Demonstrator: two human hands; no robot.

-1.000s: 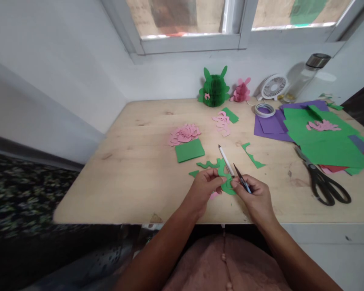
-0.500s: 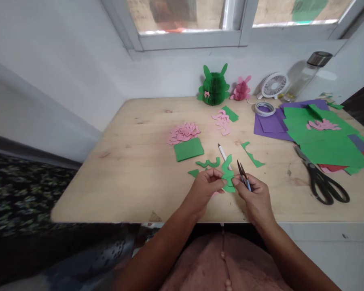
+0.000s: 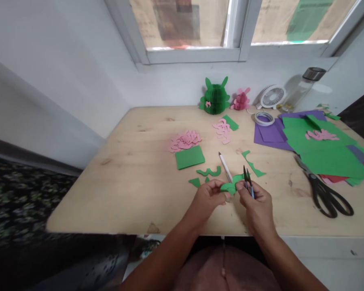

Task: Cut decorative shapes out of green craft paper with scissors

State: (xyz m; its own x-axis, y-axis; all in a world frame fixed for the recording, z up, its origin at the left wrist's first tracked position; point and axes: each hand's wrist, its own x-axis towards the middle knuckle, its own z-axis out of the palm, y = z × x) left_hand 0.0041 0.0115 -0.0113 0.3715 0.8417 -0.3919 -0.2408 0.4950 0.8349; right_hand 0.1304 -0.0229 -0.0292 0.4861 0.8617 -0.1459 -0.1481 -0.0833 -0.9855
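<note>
Green paper cutout (image 3: 232,186) is being held just above the pale wooden table (image 3: 124,178), near its front edge, with its curved, scalloped body bridging the space between both hands. It is being pinched by the left hand (image 3: 208,198), whose fingers (image 3: 221,189) are curled inward and pressed together on the matte paper from the left. The right hand (image 3: 256,206) is being raised opposite, with its thumb (image 3: 240,186) being laid against the cutout's right part. Small snips (image 3: 248,182) with slim dark blades and a blue shank are being gripped upright in that hand, their pointed tips slightly apart and clear of the paper's edge.

A slender white stick (image 3: 225,167) is being left lying just behind the cutout, its narrow tip angled away from the hands. Nearby, a wavy green paper strip (image 3: 208,171) and a small green scrap (image 3: 195,182) are being left flat on the wood, with a second jagged green strip (image 3: 253,163) beyond the snips. A smooth green rectangle (image 3: 189,157) is lying against a heap of curled pink paper pieces (image 3: 185,141). Toward the right, large green sheets (image 3: 327,151) are being overlapped on purple sheets (image 3: 268,135), and black-handled scissors (image 3: 324,198) are resting beside them.
</note>
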